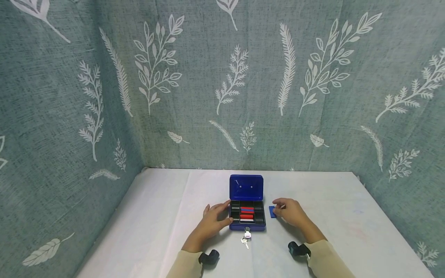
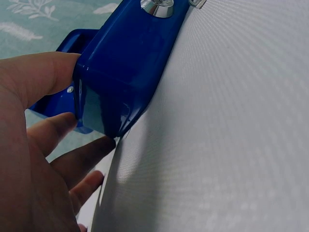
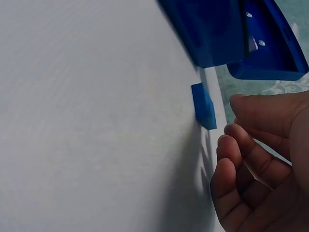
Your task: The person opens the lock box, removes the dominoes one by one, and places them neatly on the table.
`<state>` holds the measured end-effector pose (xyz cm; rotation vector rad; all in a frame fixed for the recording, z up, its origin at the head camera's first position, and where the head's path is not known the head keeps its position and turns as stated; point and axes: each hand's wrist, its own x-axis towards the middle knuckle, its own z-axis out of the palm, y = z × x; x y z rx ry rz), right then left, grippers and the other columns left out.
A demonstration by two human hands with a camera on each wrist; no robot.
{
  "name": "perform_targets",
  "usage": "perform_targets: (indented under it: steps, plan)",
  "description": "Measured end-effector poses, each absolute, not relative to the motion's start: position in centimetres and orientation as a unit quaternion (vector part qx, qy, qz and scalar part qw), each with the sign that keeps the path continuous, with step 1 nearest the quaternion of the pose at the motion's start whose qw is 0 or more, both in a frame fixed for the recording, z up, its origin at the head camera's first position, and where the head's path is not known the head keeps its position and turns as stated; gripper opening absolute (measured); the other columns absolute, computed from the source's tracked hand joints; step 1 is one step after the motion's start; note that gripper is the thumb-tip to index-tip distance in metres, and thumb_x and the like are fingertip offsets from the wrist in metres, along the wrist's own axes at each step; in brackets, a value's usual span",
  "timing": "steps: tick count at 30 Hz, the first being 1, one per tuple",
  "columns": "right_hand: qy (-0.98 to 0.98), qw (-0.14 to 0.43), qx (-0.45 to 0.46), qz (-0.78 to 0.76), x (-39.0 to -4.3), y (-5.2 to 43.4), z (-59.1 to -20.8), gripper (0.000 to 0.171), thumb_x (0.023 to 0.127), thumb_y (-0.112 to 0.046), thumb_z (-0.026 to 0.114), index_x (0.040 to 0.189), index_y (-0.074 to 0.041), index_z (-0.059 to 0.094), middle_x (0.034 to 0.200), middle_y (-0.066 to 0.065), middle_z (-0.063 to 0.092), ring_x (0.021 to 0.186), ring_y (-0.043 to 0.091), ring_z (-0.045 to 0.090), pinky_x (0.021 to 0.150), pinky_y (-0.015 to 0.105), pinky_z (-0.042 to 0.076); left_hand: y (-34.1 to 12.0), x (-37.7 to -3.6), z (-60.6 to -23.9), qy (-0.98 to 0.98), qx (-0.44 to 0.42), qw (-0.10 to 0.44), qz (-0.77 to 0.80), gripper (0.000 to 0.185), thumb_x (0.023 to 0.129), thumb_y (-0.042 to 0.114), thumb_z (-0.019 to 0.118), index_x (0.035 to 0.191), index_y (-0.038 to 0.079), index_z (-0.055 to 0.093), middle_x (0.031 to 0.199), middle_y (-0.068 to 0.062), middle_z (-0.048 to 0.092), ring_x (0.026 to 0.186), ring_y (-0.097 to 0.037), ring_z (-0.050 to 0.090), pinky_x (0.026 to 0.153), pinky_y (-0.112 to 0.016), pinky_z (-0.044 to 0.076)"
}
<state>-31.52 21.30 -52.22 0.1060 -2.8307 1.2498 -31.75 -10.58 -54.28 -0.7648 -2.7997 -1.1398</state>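
Head view: open blue cash box point(image 1: 247, 216) at table point(image 1: 156, 216) centre, lid up toward the far wall, long axis running left-right, red and blue blocks point(image 1: 247, 212) in its black tray. Left hand point(image 1: 214, 221) pressed to the box's left end, thumb near the front corner, fingers curled loosely along the side. Right hand point(image 1: 291, 212) just right of the box, fingertips at a small blue piece point(image 1: 272, 211) lying flat between hand and box; right hand clearly nearer to it. Keys point(image 1: 245, 240) hanging from the front lock, between both wrists, nothing else in the way.

Left wrist view: thumb on top edge, fingers point(image 2: 72, 162) wrapped round the box's corner point(image 2: 120, 87); grip holding the box, lock point(image 2: 158, 6) at frame top.

Right wrist view: blue piece point(image 3: 203, 105) flat on table, just off the box's end wall point(image 3: 207, 29). Fingertips point(image 3: 231, 145) bent, close to the piece w/ a gap showing; grip loosely spread, holding nothing.
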Motion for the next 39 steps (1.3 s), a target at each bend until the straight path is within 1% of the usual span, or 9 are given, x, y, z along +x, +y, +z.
perform_targets:
  steps: [3,8,16,22,25,36,39]
  plan:
    - [-0.911,0.017,0.032,0.412,-31.5,21.1,-51.8,0.027,0.084,-0.007,0.073,0.110,-0.002,0.070,0.083,-0.002,0.062,0.071,0.014,0.059,0.055,0.030,0.050,-10.6,-31.8,-54.3,-0.895,-0.250,0.016,-0.368,0.065,0.089,0.042,0.062,0.146,0.014,0.047,0.132,-0.007,0.060,0.130,-0.030,0.045,0.112,-0.063,0.004]
    - [-0.912,0.010,0.033,0.408,-31.4,20.6,-51.1,0.026,0.085,-0.007,0.072,0.111,-0.003,0.070,0.085,-0.001,0.063,0.071,0.014,0.059,0.056,0.030,0.050,-10.7,-31.8,-54.2,-0.892,-0.255,0.022,-0.372,0.065,0.089,0.041,0.062,0.145,0.013,0.047,0.131,-0.009,0.061,0.129,-0.031,0.046,0.111,-0.064,0.005]
    - [-0.913,0.027,0.051,0.404,-31.3,19.8,-50.5,0.025,0.084,-0.007,0.072,0.108,-0.003,0.071,0.082,-0.004,0.065,0.075,0.013,0.060,0.061,0.030,0.050,-10.6,-31.7,-54.2,-0.895,-0.251,0.013,-0.369,0.065,0.089,0.042,0.062,0.146,0.015,0.047,0.131,-0.007,0.060,0.130,-0.031,0.044,0.112,-0.062,0.004]
    - [-0.920,0.041,0.065,0.384,-31.3,18.9,-50.0,0.023,0.084,-0.008,0.073,0.107,-0.005,0.072,0.079,-0.006,0.065,0.075,0.011,0.060,0.072,0.035,0.051,-10.7,-31.7,-54.2,-0.892,-0.256,0.019,-0.372,0.065,0.089,0.042,0.063,0.145,0.013,0.047,0.131,-0.008,0.061,0.129,-0.031,0.045,0.111,-0.064,0.005]
    - [-0.918,0.043,0.072,0.387,-31.3,18.5,-49.9,0.023,0.084,-0.006,0.073,0.107,-0.003,0.072,0.078,-0.006,0.065,0.074,0.011,0.060,0.076,0.038,0.052,-10.7,-31.8,-54.2,-0.892,-0.255,0.018,-0.374,0.065,0.089,0.042,0.063,0.146,0.013,0.047,0.131,-0.008,0.060,0.129,-0.031,0.045,0.111,-0.063,0.005]
    - [-0.911,0.041,0.082,0.402,-31.3,17.0,-49.4,0.024,0.085,-0.006,0.073,0.108,-0.003,0.072,0.087,-0.002,0.069,0.082,0.015,0.064,0.079,0.040,0.054,-10.7,-31.6,-54.0,-0.894,-0.250,0.014,-0.371,0.065,0.089,0.042,0.062,0.146,0.014,0.047,0.132,-0.008,0.060,0.130,-0.032,0.044,0.111,-0.063,0.004]
    - [-0.911,0.033,0.083,0.404,-31.4,16.6,-49.3,0.023,0.086,-0.006,0.073,0.108,-0.004,0.072,0.088,-0.003,0.069,0.083,0.015,0.064,0.078,0.038,0.055,-10.7,-31.5,-54.0,-0.896,-0.245,0.011,-0.369,0.065,0.090,0.042,0.062,0.146,0.015,0.046,0.133,-0.007,0.060,0.131,-0.031,0.043,0.112,-0.062,0.003]
